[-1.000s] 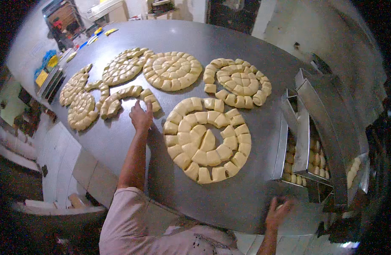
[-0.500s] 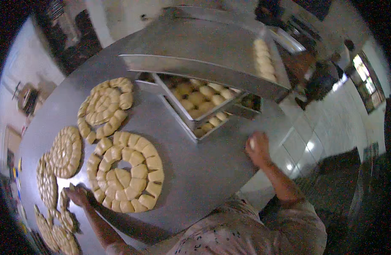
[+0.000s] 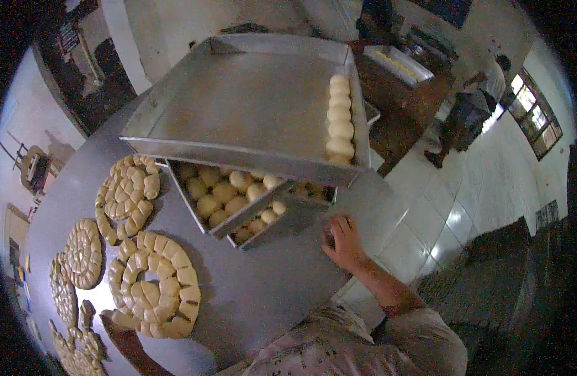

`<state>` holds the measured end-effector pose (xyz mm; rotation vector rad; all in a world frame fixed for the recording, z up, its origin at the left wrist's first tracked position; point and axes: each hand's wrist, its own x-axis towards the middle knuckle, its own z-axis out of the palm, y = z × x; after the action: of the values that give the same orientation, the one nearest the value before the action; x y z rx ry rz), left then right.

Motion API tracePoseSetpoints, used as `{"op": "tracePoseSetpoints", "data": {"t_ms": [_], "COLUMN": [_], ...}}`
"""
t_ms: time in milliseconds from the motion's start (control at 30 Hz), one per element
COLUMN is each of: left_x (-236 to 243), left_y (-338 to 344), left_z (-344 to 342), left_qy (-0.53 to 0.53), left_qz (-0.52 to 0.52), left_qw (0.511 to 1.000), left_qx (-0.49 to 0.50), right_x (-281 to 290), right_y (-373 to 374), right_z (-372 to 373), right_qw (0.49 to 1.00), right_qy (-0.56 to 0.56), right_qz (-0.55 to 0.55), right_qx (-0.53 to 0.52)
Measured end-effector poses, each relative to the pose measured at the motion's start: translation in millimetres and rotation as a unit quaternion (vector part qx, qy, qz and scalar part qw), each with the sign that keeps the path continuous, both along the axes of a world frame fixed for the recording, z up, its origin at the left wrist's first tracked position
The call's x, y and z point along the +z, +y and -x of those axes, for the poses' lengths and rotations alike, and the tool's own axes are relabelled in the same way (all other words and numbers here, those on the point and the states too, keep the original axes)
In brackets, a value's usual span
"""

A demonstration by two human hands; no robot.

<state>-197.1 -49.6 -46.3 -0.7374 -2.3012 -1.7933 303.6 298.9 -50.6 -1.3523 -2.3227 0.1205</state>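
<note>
Loading dough into trays: right hand [image 3: 344, 241] rests flat on counter [image 3: 269, 282], fingers loosely together, empty, beside stacked trays [image 3: 238, 100]. Left hand [image 3: 113, 316] at dough spiral [image 3: 155, 285], fingers unclear. Next probably calls for lifting pieces trayward.

Bench [image 3: 269, 294]: dull brushed metal, smooth. Trays [image 3: 238, 106]: matt sheet metal. Dough pieces [image 3: 153, 294]: pale, matt, apparently floured. Floor tiles [image 3: 439, 219]: glossy.

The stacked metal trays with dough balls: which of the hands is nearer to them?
Right. The right hand rests on the table just below the stacked trays; the left hand is far off by the dough ring.
</note>
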Motion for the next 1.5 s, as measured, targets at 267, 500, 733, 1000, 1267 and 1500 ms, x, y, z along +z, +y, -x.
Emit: {"op": "tracePoseSetpoints", "data": {"t_ms": [267,500,733,1000,1267,1500], "left_x": [53,1,31,79,69,49], "left_y": [79,133,143,157,133,76], "left_z": [-211,-279,-328,-332,-289,-249], "left_qy": [-0.258,-0.464,-0.343,-0.404,-0.331,-0.435], "left_qz": [-0.009,-0.258,-0.243,-0.325,-0.039,-0.064], "left_qw": [0.966,0.822,0.893,0.816,0.894,0.874], "left_qx": [0.004,-0.205,-0.162,-0.257,-0.3,-0.209], "right_x": [181,278,278,237,42,-1], "right_y": [128,338,346,69,-42,26], "right_z": [-90,-15,15,-5,-18,3], "right_qw": [0.916,0.979,0.978,0.789,0.814,0.986], "right_qy": [0.334,0.133,-0.115,0.148,0.185,-0.083], "right_qz": [0.209,-0.034,0.052,0.368,0.447,-0.145], "right_qx": [0.078,0.149,0.167,0.469,0.32,-0.007]}}
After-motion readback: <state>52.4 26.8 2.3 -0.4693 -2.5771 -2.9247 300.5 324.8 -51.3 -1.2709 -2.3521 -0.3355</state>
